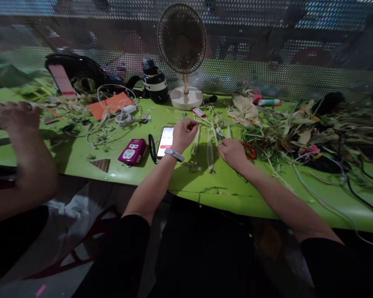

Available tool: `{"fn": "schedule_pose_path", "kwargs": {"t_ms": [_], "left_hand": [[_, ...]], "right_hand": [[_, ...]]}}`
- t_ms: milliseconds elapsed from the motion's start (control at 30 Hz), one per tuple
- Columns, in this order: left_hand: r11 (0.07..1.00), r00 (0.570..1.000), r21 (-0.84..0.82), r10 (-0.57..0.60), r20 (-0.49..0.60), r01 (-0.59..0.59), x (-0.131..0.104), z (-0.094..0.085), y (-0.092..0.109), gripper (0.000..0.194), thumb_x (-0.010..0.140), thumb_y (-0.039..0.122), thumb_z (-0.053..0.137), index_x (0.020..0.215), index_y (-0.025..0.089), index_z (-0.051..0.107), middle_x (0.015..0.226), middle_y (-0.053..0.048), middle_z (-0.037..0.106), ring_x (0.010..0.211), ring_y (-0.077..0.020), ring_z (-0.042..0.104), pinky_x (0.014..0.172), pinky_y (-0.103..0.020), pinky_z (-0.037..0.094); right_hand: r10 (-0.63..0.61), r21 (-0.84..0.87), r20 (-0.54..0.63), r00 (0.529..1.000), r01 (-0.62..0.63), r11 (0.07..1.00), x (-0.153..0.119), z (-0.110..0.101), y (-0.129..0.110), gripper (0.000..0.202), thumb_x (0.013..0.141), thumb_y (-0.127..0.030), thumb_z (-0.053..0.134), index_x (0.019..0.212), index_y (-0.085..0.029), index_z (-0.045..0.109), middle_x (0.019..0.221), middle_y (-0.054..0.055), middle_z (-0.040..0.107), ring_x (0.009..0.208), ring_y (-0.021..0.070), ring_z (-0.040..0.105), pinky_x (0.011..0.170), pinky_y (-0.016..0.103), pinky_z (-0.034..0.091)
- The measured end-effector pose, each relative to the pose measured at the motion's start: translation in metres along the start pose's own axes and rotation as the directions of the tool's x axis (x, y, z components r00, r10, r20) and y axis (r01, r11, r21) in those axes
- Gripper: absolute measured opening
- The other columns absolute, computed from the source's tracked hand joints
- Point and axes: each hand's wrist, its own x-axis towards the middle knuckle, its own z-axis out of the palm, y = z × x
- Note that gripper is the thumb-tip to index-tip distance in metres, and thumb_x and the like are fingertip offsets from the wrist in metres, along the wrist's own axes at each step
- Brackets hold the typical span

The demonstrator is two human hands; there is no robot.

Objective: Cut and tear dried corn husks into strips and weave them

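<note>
My left hand [185, 134], with a grey watch band on its wrist, is closed in a pinch above the green table [149, 174]. A pale dried husk strip [195, 142] lies right by its fingertips; whether they grip it is unclear. My right hand [232, 152] is closed on scissors, with a red handle loop [249, 150] showing beyond the palm and a dark blade tip [220, 135] past the fingers. Between my hands a second husk strip [209, 153] lies lengthwise. A lit phone [165, 141] is partly under my left wrist.
A desk fan [186, 99] and black bottle [155, 85] stand at the back. A purple power socket [132, 152] is left of the phone. Husks and green scraps [267, 134] pile up at right, with cables [323, 200]. Another person's hand [17, 116] is at far left.
</note>
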Motion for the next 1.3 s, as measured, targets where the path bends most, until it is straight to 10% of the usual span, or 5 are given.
{"fn": "schedule_pose_path", "kwargs": {"t_ms": [267, 433, 600, 933, 1300], "left_hand": [[0.803, 0.806, -0.339, -0.270, 0.527, 0.491, -0.026, 0.020, 0.020, 0.048, 0.072, 0.062, 0.069, 0.079, 0.015, 0.070, 0.084, -0.009, 0.073, 0.072, -0.0142, 0.067, 0.067, -0.028, 0.052], [0.733, 0.871, -0.516, -0.214, 0.442, 0.442, -0.033, 0.025, 0.022, 0.045, 0.060, 0.055, 0.081, 0.081, 0.016, 0.071, 0.082, -0.004, 0.073, 0.076, -0.0129, 0.065, 0.073, -0.027, 0.052], [0.656, 0.870, -0.590, -0.231, 0.436, 0.471, -0.028, 0.022, 0.019, 0.034, 0.062, 0.045, 0.083, 0.086, 0.021, 0.076, 0.094, -0.002, 0.074, 0.081, -0.0103, 0.063, 0.075, -0.024, 0.049], [0.672, 0.906, -0.633, -0.144, 0.397, 0.384, -0.039, 0.035, 0.024, 0.040, 0.049, 0.038, 0.089, 0.077, 0.017, 0.070, 0.069, 0.002, 0.068, 0.068, -0.0102, 0.060, 0.077, -0.028, 0.049], [0.580, 0.907, -0.699, -0.300, 0.294, 0.418, -0.031, 0.029, 0.019, 0.038, 0.048, 0.042, 0.090, 0.070, 0.018, 0.071, 0.079, 0.001, 0.071, 0.072, -0.0082, 0.061, 0.067, -0.021, 0.048]], "right_hand": [[0.012, 0.078, -0.256, 0.967, 0.008, 0.997, -0.016, -0.023, -0.001, 0.034, 0.098, -0.023, 0.039, 0.102, -0.019, 0.072, 0.091, 0.013, 0.070, 0.082, 0.0237, 0.057, 0.071, 0.038, 0.034], [-0.098, 0.163, -0.238, 0.966, 0.139, 0.977, -0.021, -0.023, -0.012, 0.028, 0.096, -0.029, 0.046, 0.104, -0.021, 0.072, 0.095, 0.011, 0.072, 0.088, 0.0228, 0.061, 0.075, 0.036, 0.038], [0.224, 0.477, -0.350, 0.910, -0.033, 0.878, -0.014, -0.030, 0.006, 0.030, 0.093, -0.036, 0.047, 0.089, -0.018, 0.071, 0.085, 0.010, 0.071, 0.081, 0.0216, 0.061, 0.076, 0.036, 0.044], [0.238, 0.901, 0.205, 0.949, -0.278, 0.333, -0.008, -0.026, -0.010, 0.029, 0.078, -0.046, 0.060, 0.070, -0.018, 0.061, 0.063, 0.000, 0.060, 0.058, 0.0136, 0.051, 0.059, 0.028, 0.042], [0.224, 0.907, 0.264, 0.938, -0.321, 0.274, -0.009, -0.022, -0.005, 0.029, 0.075, -0.044, 0.061, 0.063, -0.019, 0.058, 0.058, 0.000, 0.059, 0.055, 0.0127, 0.052, 0.056, 0.027, 0.041]]}}
